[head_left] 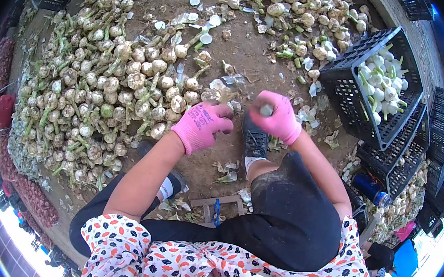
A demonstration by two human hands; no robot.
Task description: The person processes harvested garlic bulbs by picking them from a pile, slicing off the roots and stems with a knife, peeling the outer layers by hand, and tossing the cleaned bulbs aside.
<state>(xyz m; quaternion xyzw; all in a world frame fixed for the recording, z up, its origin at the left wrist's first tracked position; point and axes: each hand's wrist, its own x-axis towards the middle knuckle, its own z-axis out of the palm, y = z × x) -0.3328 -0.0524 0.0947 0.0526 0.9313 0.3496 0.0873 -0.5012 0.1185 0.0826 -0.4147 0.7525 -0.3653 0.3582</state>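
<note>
Sitting in the curled right hand [280, 119], a pale piece [266, 110] shows only a small rounded end, facing the left hand [204, 124]. The glove hides the rest, so its long axis and its kind cannot be told. The right grip is clenched around it, fingers folded over and knuckles upward, above a dark shoe [255, 142]. The left hand, pink-gloved like the right, reaches across from the other side, well apart from it, fingers bent and pointing toward it. Thumb and fingers stand partly parted; blur at the fingertips leaves it unclear whether that grip holds anything.

Beside the left hand spreads a heap of garlic [106, 95], bulbs and stems lying at all angles; several stems on the near edge slant up and to the right. Loose skins [206, 38] and cut stem bits lie on the earth floor [246, 52]. Beyond the right hand, a tilted black crate [342, 99] holds clean white bulbs [385, 82], their short green stems pointing various ways. Further crates [404, 161] and a blue can [371, 190] are near it. A wooden frame [207, 203] lies between the person's legs.
</note>
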